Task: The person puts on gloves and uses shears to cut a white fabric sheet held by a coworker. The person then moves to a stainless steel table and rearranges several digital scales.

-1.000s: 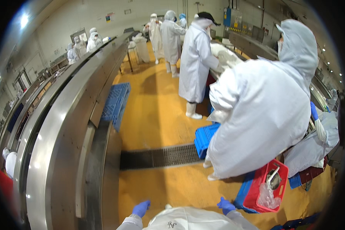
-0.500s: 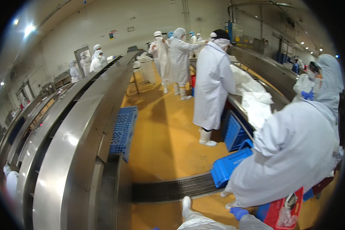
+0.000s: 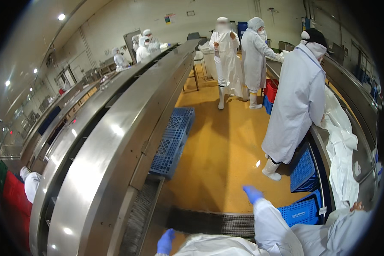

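My right hand (image 3: 252, 194), in a blue glove, reaches forward over the yellow floor with its fingers loosely stretched out and nothing in them. Low in the picture, my left hand (image 3: 165, 242), gloved in blue too, is beside the metal floor grate (image 3: 209, 222). Its fingers point upward and look loosely open, with no object visible in them. Both arms wear white sleeves. Nearest to my right hand is a blue crate (image 3: 301, 212) on the floor, clearly apart from it.
A long steel conveyor (image 3: 102, 158) runs along the left, with blue plastic crates (image 3: 170, 141) beside it. A person in a white coat (image 3: 292, 98) works at the right-hand line, where white sheeting (image 3: 341, 145) lies. Further back, another person (image 3: 224, 55) holds up a white garment.
The view has swung left and shifted. My right hand has risen from the lower edge to out over the floor, and my left hand has come further into view. The large nearby co-worker is mostly out of view.
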Available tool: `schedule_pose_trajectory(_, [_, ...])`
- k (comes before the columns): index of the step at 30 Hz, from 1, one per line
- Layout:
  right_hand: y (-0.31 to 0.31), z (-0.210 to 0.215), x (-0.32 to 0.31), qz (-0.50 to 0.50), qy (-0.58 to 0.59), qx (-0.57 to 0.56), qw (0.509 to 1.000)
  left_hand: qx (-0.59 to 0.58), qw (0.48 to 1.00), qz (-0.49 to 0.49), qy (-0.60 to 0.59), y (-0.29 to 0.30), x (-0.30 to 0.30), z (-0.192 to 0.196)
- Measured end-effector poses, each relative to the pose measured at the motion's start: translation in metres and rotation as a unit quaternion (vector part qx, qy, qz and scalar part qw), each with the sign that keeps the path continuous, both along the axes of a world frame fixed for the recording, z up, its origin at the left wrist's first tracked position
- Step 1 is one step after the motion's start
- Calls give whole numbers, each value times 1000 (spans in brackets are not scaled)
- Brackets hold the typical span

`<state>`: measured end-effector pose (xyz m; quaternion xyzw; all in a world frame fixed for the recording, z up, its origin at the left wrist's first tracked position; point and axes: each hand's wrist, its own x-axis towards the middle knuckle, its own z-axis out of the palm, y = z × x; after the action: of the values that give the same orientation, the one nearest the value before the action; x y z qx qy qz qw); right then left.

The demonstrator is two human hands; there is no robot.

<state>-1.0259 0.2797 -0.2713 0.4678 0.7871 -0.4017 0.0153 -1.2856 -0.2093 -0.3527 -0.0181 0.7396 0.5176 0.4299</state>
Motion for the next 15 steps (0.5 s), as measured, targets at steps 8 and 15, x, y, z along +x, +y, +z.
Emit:
schedule_pose_trajectory(8, [57,127,-228,92,129,-43,986,-155,978,-77,-113,106,-104,-49])
schedule_pose_trajectory(15, [184,88,-190,-150,81,-43,984,-109,868,-473,103,241,-281,-45])
